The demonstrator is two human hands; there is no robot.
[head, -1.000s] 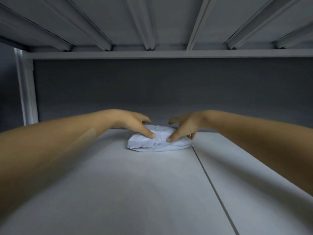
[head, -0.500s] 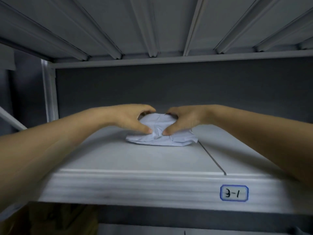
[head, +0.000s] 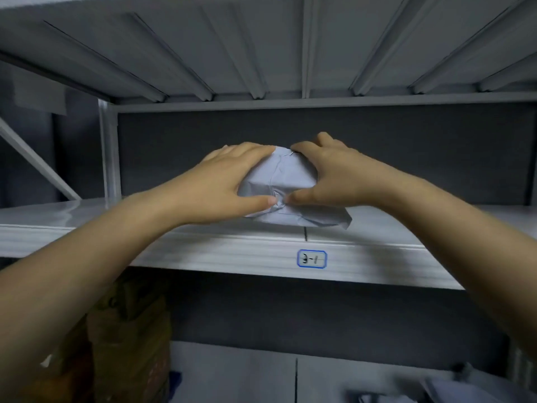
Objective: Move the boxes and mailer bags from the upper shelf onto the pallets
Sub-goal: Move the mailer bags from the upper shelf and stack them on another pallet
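A crumpled pale grey mailer bag (head: 283, 181) is held above the front edge of the upper shelf (head: 203, 248), tilted up toward me. My left hand (head: 229, 181) grips its left side, fingers over the top and thumb underneath near the middle. My right hand (head: 334, 175) grips its right side the same way, thumb meeting the left thumb. The bag's lower right corner hangs over the shelf lip.
The shelf's front edge carries a blue-framed label "3-1" (head: 311, 259). Brown cardboard boxes (head: 128, 344) stand on the lower shelf at the left. Pale bags (head: 453, 391) lie at the lower right. A white upright post (head: 109, 152) stands at the left.
Both hands closed round the bag and drew it from the back of the shelf to the front edge, lifting and tilting it. My view has pulled back and dropped.
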